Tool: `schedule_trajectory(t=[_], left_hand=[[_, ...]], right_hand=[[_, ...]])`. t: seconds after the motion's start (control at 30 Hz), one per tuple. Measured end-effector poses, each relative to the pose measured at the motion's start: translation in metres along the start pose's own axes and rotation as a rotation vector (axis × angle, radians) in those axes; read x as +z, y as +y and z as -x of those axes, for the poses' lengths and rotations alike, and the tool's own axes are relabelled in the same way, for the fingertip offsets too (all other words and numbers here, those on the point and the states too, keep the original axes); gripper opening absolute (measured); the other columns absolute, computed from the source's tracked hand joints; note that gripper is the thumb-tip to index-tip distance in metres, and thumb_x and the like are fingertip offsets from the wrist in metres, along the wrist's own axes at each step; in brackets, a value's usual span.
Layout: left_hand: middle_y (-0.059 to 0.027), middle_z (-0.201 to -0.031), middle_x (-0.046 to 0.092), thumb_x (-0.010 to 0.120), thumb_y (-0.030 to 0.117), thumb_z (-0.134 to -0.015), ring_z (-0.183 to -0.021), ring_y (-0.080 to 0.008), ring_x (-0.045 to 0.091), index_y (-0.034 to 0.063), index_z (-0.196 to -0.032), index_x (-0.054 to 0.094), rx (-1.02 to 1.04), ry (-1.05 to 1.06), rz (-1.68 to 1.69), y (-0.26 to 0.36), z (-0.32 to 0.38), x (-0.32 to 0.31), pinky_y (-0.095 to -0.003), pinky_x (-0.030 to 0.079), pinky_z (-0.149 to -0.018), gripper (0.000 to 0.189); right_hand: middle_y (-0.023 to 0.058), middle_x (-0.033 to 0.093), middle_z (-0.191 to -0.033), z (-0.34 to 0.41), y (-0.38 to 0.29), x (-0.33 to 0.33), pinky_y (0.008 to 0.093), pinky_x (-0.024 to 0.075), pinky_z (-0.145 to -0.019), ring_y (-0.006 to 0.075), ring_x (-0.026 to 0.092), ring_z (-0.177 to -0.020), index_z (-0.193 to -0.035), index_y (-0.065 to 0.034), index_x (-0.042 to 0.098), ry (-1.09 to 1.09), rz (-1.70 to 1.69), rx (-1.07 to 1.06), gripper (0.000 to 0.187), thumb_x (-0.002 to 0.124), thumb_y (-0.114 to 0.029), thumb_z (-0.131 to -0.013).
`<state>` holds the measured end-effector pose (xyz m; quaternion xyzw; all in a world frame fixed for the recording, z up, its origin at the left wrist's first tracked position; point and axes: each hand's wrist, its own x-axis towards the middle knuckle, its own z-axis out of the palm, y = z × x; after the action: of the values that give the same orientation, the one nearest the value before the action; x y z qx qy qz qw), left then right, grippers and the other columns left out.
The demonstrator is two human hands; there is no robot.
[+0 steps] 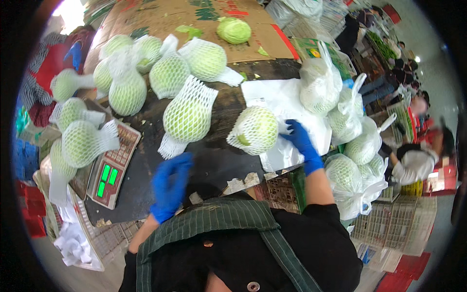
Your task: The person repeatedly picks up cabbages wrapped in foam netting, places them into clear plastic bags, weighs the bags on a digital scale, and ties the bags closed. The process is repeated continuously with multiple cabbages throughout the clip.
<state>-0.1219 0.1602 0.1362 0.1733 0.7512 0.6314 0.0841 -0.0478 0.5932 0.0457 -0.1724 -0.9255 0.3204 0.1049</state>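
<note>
My right hand, in a blue glove, is over a stack of flat white plastic bags. Its fingers are apart and reach towards a cabbage in a white foam net on the dark tabletop; whether they touch net or plastic is unclear. My left hand, also gloved in blue, is motion-blurred above the table's near edge. I see nothing in it, but its finger pose is smeared. Just beyond it stands another netted cabbage, its net loose at both ends.
Several netted cabbages cluster at the left, some on a digital scale with a lit green display. Bagged cabbages line the right edge. A bare cabbage lies on cardboard. People and plastic crates are at the right.
</note>
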Motion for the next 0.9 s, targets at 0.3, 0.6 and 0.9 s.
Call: schedule_trajectory(t=[0.3,0.6,0.9], left_hand=[[-0.0146,-0.128,0.051,0.057,0.019,-0.076,-0.126,-0.0314,0.043,0.004,-0.124,0.053,0.836,-0.718,-1.061,-0.012,-0.101,0.214,-0.0476,0.03,-0.106,0.051],[-0.0153,-0.104,0.061,0.064,0.015,-0.076,-0.096,-0.0324,0.056,0.0059,-0.112,0.061,0.536,-0.071,-0.886,0.019,-0.139,0.15,-0.0433,0.044,-0.085,0.037],[-0.0122,-0.131,0.049,0.05,0.048,-0.092,-0.117,-0.0178,0.047,0.004,-0.141,0.035,-0.419,-0.533,0.183,-0.016,-0.115,0.268,-0.0318,0.039,-0.097,0.068]], right_hand=[[0.0185,0.053,-0.119,0.011,0.031,0.016,0.0432,0.0448,-0.09,0.0368,0.054,-0.105,-0.128,-0.0145,0.05,-0.041,0.001,0.02,0.074,0.08,-0.041,-0.065],[0.0064,0.067,-0.081,-0.015,0.043,-0.002,0.0304,0.0481,-0.068,0.0192,0.061,-0.071,-0.09,-0.0026,0.068,0.193,-0.21,0.134,0.023,0.064,-0.025,-0.088],[0.0079,0.065,-0.084,-0.002,0.007,-0.044,0.0336,0.0491,-0.063,0.0221,0.062,-0.072,-0.09,-0.0091,0.067,0.013,0.078,-0.421,0.014,0.065,-0.022,-0.085]])
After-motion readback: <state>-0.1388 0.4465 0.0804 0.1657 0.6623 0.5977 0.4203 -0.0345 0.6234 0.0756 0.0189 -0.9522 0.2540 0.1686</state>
